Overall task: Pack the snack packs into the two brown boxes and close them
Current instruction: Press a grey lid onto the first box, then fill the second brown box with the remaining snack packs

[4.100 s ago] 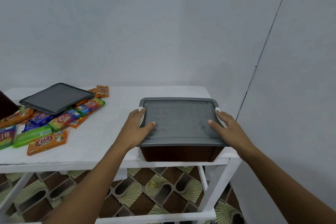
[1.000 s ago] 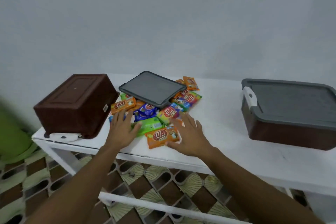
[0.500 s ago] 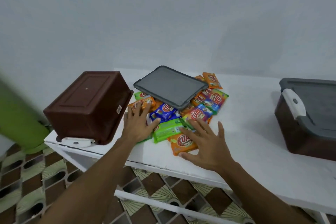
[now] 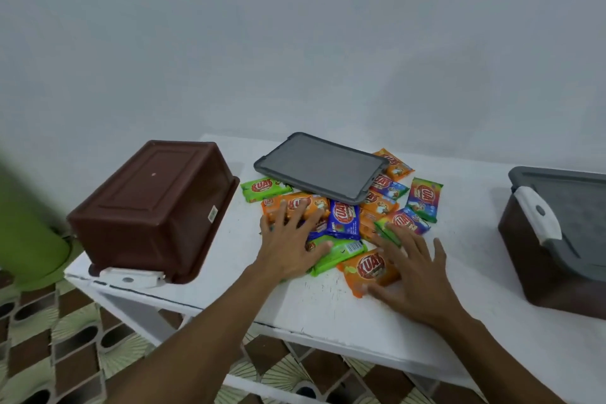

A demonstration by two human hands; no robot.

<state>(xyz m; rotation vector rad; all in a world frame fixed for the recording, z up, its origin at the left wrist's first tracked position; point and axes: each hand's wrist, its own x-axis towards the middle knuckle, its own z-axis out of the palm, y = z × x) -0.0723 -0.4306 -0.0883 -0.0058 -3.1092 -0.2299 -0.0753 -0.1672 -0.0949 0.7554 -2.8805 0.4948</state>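
Several snack packs [image 4: 344,220] in orange, green, blue and purple lie heaped mid-table. A grey lid [image 4: 319,166] rests tilted on the back of the heap. My left hand [image 4: 290,244] lies flat, fingers spread, on the orange and green packs at the heap's left. My right hand [image 4: 408,269] lies flat with spread fingers on the front orange pack [image 4: 369,269]. A brown box [image 4: 154,203] stands upside down at the table's left end. A second brown box [image 4: 557,239] with its grey lid and white latch on stands at the right.
The white table [image 4: 314,305] has its front edge close below my wrists and stands against a pale wall. A green object [image 4: 23,226] stands off the left end. Patterned brown floor tiles show beneath.
Both hands have slid forward onto the heap and spread flat over the packs. The view has shifted left from the closed box to the heap.
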